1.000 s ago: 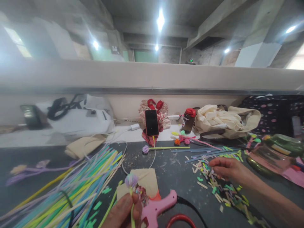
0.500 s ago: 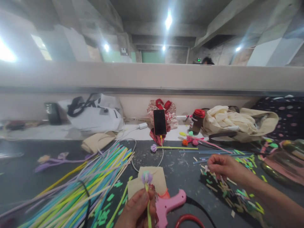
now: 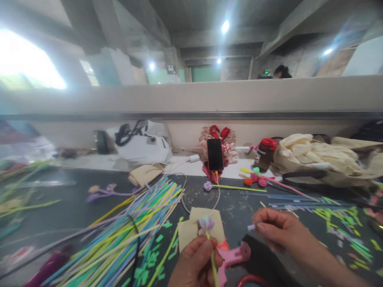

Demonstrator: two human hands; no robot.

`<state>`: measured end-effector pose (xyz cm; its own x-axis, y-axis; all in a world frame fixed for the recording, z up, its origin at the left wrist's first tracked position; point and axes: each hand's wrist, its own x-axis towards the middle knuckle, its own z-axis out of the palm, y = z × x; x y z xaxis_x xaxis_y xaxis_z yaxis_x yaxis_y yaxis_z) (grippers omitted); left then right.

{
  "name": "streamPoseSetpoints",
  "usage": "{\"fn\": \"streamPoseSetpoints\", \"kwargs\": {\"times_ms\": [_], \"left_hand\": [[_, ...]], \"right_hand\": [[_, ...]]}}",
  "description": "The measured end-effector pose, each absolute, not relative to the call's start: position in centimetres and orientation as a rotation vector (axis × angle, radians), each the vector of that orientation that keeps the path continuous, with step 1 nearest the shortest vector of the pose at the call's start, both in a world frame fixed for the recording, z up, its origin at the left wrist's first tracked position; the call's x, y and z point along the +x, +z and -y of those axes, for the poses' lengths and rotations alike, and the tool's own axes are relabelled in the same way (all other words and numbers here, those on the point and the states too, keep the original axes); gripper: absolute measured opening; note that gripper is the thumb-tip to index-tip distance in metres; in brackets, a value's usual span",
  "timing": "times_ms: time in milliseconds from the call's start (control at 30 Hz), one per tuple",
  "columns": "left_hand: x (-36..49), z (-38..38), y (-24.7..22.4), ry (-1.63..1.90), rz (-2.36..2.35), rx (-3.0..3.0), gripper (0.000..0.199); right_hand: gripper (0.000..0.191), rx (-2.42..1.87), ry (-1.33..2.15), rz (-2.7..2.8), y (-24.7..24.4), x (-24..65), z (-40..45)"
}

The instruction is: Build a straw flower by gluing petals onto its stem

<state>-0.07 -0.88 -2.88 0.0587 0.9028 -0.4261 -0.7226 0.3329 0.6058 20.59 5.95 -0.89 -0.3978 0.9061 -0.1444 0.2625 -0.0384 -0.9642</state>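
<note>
My left hand [image 3: 199,259], at the bottom centre, pinches the yellow-green stem of a small flower [image 3: 206,225] with lilac and mint petals, held upright. To its right, my right hand [image 3: 278,229] has thumb and forefinger closed on a small lilac piece [image 3: 251,227], which sticks out to the left of the fingertips. A pink glue gun [image 3: 235,257] lies just right of my left hand, partly hidden by it. Behind the flower are tan paper squares [image 3: 187,235] on the dark table.
Long coloured strips [image 3: 125,235] and green scraps [image 3: 149,255] lie left. Cut pieces [image 3: 344,223] cover the right. Farther back are a finished flower [image 3: 208,186], a phone [image 3: 215,154], a red-lidded jar [image 3: 265,153] and bags [image 3: 146,141]. A person's head [image 3: 282,72] shows beyond the partition.
My right hand has left the pile of cut pieces and moved nearer the flower, now with a lilac piece in its fingers. The view has turned left; my left hand still holds the stem.
</note>
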Motion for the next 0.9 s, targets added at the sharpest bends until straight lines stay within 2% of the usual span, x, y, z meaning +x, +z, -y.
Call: {"fn": "streamPoseSetpoints", "kwargs": {"times_ms": [133,367,500,600,800,900], "left_hand": [[0.3,1.0,-2.8,1.297,-0.838,0.157,0.036],[-0.3,0.9,-3.8,1.363,-0.744,0.15,0.028],[-0.4,0.9,-3.8,1.37,-0.733,0.176,0.026],[-0.3,0.8,-3.8,1.359,-0.721,0.22,0.025],[-0.1,0.7,-4.6,1.333,-0.729,0.301,0.03],[0.0,0.7,-5.0,1.305,-0.739,0.291,0.033]], "right_hand": [[0.018,-1.07,1.452,1.757,0.1,16.0,-4.8],[0.017,-0.929,0.984,2.139,0.4,13.1,-4.6],[0.016,-0.884,0.855,2.213,0.3,13.2,-4.7],[0.019,-0.87,1.03,2.153,0.2,13.1,-4.7],[0.029,-0.804,1.914,1.68,-0.9,12.7,-4.8],[0.032,-0.737,2.034,1.61,-1.1,12.6,-4.9]]}}
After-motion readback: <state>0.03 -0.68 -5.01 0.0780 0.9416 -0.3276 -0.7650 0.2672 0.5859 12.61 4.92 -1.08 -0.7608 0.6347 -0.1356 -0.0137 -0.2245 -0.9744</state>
